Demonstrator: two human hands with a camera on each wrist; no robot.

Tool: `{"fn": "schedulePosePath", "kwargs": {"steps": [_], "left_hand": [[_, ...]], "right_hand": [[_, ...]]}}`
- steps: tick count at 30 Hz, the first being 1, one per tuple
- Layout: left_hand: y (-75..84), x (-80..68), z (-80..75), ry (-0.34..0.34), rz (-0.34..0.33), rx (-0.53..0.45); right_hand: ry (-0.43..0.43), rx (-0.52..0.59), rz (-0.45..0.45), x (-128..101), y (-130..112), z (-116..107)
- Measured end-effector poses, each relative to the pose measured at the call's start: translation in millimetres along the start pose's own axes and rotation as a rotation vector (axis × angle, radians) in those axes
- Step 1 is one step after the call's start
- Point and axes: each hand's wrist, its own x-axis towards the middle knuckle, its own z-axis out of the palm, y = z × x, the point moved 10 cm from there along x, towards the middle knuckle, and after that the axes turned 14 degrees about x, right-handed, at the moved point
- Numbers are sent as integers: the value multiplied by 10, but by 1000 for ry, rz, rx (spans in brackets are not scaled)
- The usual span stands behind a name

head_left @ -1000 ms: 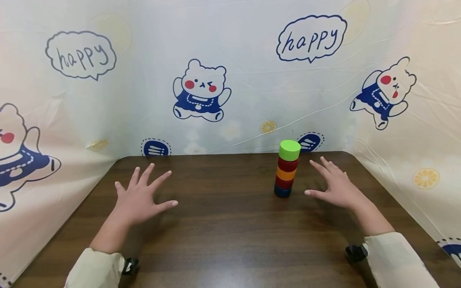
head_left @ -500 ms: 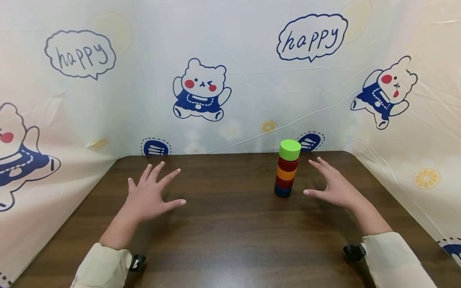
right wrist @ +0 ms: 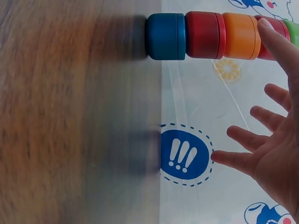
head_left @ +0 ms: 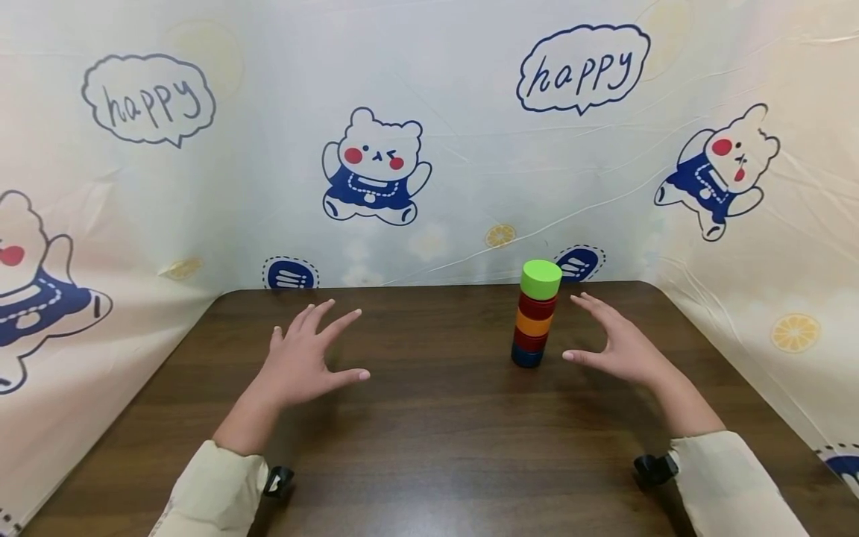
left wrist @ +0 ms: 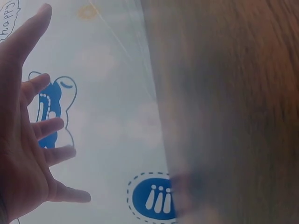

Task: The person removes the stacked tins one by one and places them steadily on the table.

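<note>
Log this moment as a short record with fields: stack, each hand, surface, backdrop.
stack: upright tower of round blocks, from the bottom blue, red, orange, red, green
left hand: left hand with fingers spread, above the table, holds nothing, far from the tower
right hand: right hand with fingers spread, just beside the tower, no contact
surface: dark wooden table
backdrop: bear-print cloth

blurred table (left wrist: 233,93) in wrist views

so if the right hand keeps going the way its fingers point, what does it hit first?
Probably the stack of coloured blocks. The right hand is open, fingers aimed forward and left, a small gap short of the stack's upper part. Depth is unclear; it could slip just behind and reach the printed backdrop.
</note>
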Motion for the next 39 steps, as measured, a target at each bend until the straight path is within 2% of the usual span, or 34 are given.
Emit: {"fn": "schedulePosePath", "kwargs": {"steps": [10, 17, 27, 39], "left_hand": [[170, 71, 35, 29, 57, -60], [272, 119, 25, 44, 71, -119], [405, 193, 43, 46, 85, -200], [587, 304, 43, 78, 134, -265]], "right_hand": [[16, 102, 5, 5, -12, 22], [34, 177, -6, 24, -7, 41], [47, 309, 68, 54, 60, 73], [92, 405, 16, 135, 37, 95]]}}
